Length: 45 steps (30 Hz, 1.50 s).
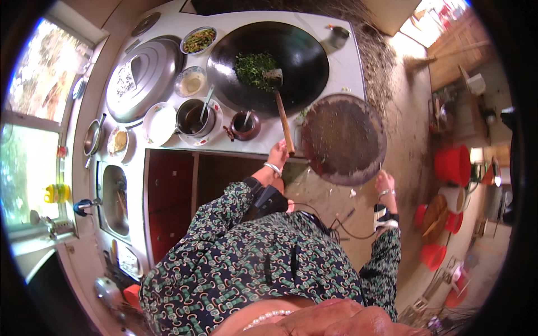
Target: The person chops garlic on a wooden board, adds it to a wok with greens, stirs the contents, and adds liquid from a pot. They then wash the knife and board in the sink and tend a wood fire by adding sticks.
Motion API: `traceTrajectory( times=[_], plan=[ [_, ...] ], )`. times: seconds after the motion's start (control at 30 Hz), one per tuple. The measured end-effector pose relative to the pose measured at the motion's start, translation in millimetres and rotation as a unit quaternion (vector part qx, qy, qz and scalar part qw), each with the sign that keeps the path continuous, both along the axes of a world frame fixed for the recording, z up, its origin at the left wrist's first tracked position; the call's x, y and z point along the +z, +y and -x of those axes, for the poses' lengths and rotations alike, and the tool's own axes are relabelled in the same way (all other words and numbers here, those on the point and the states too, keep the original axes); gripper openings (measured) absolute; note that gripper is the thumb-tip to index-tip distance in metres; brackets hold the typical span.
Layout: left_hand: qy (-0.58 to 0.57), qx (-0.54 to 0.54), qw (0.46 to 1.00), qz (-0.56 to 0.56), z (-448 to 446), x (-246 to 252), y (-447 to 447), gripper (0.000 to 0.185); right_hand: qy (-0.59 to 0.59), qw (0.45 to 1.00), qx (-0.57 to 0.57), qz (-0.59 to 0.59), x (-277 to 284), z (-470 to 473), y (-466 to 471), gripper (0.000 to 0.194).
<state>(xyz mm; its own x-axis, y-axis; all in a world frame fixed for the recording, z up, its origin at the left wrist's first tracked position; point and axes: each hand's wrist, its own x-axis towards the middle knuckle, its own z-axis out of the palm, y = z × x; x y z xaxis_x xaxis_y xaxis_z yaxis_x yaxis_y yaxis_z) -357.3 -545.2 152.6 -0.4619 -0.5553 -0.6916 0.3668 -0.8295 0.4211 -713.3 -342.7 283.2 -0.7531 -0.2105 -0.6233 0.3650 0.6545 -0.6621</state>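
Observation:
A big black wok (290, 50) holds chopped green leaves (254, 69). A spatula (283, 115) with a wooden handle rests with its metal head among the leaves, the handle sloping over the wok's near rim. My left hand (278, 156) is beside the handle's end; whether it grips the handle is unclear. A dark, stained round board (344, 138) overlaps the counter's right front edge and juts over the floor. My right hand (385, 184) is closed at the board's lower right rim, fingers partly hidden.
On the white counter (248, 145) stand a brown pot (245, 126) with a spoon, a metal saucepan (195, 118), a white bowl (159, 124), a bowl of chopped food (199, 40) and a large metal lid (141, 80). A metal cup (338, 37) is beyond the wok. Dry straw (376, 63) lies at right.

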Motion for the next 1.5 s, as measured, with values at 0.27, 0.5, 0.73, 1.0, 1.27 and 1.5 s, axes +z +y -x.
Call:
traceTrajectory(
  times=[0.27, 0.5, 0.73, 1.0, 1.27, 1.5],
  plan=[
    [-0.082, -0.066, 0.988, 0.11, -56, 32, 9, 0.018, -0.018, 0.996, 0.087, -0.013, 21, -49, -38, 0.04],
    [-0.085, 0.01, 0.996, -0.017, -108, 36, 13, 0.014, 0.007, 0.988, 0.149, 0.034, -9, -75, -60, 0.059],
    [-0.104, 0.115, 0.988, -0.008, -141, 64, 76, 0.015, 0.057, 0.948, 0.243, 0.197, -64, -89, -59, 0.046],
    [-0.226, 0.176, 0.956, -0.067, -189, 75, 109, 0.017, -0.005, 0.928, 0.368, 0.046, -54, -141, -104, 0.043],
    [-0.19, 0.339, 0.919, -0.068, -238, 60, 140, 0.023, -0.121, 0.876, 0.46, 0.085, -63, -215, -154, 0.047],
    [-0.155, 0.493, 0.852, -0.083, -300, 74, 125, 0.02, -0.115, 0.801, 0.581, 0.087, -64, -327, -277, 0.056]
  ],
)
